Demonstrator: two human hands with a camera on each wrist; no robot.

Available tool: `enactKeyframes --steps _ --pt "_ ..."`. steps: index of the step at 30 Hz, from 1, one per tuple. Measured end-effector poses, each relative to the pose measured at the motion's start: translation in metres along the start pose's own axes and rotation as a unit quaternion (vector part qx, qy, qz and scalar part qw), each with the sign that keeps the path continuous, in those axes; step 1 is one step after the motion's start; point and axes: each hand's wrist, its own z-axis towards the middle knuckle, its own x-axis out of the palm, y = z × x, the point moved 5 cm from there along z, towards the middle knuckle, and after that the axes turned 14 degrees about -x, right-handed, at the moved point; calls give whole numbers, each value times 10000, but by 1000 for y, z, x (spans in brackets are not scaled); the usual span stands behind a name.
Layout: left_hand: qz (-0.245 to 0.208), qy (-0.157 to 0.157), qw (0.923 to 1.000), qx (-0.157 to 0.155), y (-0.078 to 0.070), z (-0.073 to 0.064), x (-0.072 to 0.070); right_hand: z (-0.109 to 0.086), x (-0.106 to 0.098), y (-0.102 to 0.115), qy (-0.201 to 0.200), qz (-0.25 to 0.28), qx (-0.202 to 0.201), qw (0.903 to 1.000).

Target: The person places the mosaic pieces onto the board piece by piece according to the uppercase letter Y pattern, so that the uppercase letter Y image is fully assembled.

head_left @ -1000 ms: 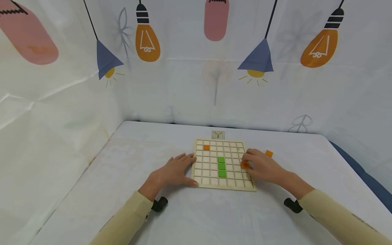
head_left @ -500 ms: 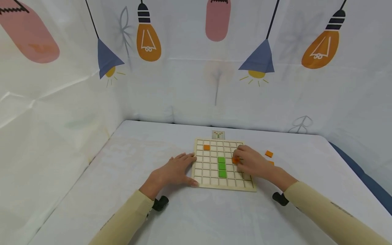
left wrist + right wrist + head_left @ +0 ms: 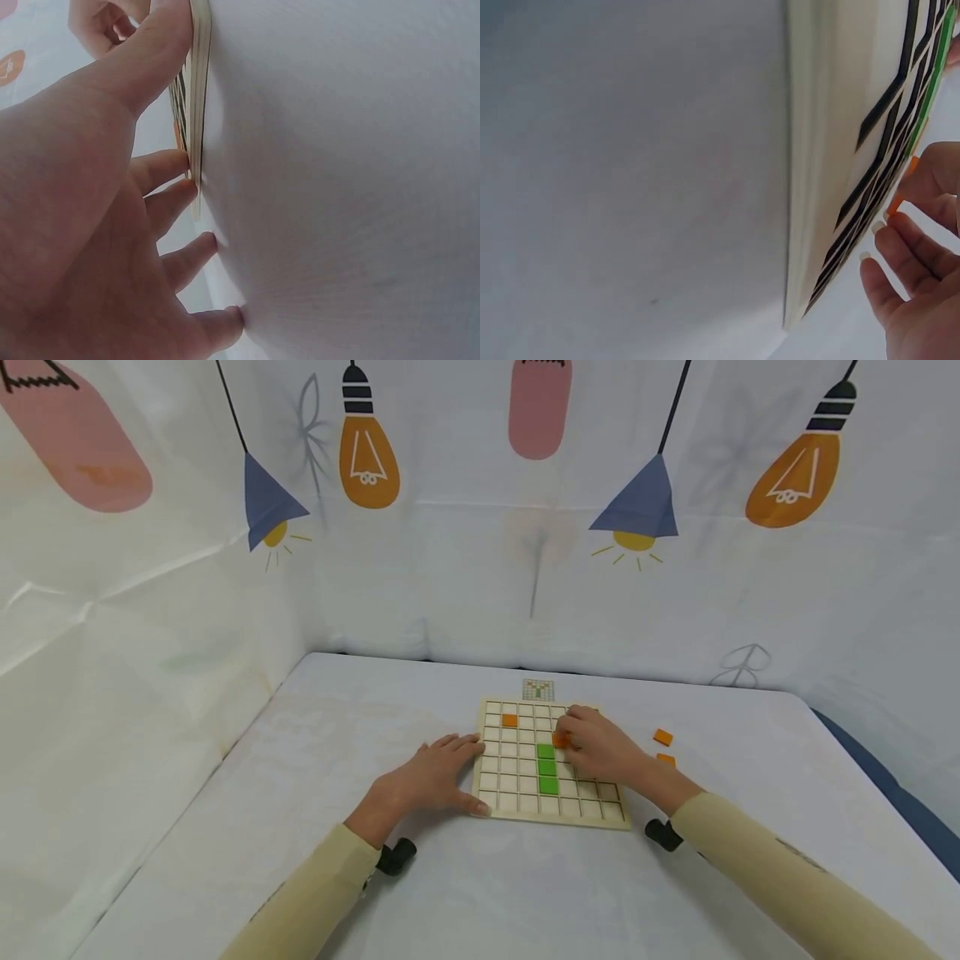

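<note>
A pale wooden grid board [image 3: 510, 781] lies flat on the white table. Three green square tiles [image 3: 547, 768] fill cells in a column near its middle, and one orange tile [image 3: 509, 721] sits in a cell at the upper left. My right hand [image 3: 603, 750] pinches another orange tile [image 3: 560, 740] between thumb and finger, just above the top green tile and to its right. In the right wrist view that orange tile [image 3: 897, 201] shows between the fingertips. With fingers spread, my left hand [image 3: 429, 781] rests at the board's left edge, thumb on the near corner.
Two loose orange tiles, a farther one [image 3: 663, 737] and a nearer one [image 3: 666, 761], lie on the table right of the board. A small card with a printed grid pattern [image 3: 538, 690] lies behind the board. White cloth with printed lamps [image 3: 480, 585] hangs behind the table.
My right hand has moved left and slightly away from me over the board, carrying the orange tile from the right edge towards the green column. The left hand stays in place.
</note>
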Motion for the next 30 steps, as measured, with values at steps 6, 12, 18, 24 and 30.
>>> enactKeyframes --steps 6,12,18,24,30 --pt "66 -60 9999 46 -1 0 0 10 3 2 25 122 53 9999" --pt "46 -41 10000 24 -2 0 0 21 5 8 75 160 -121 9998" --pt "38 -8 10000 15 -1 -1 -1 29 6 15 149 85 -223 9996" --pt "41 37 10000 -12 -1 0 -2 33 7 15 239 130 -200 9994" --pt "66 60 10000 -11 -1 2 0 39 9 17 369 206 -251 9988"
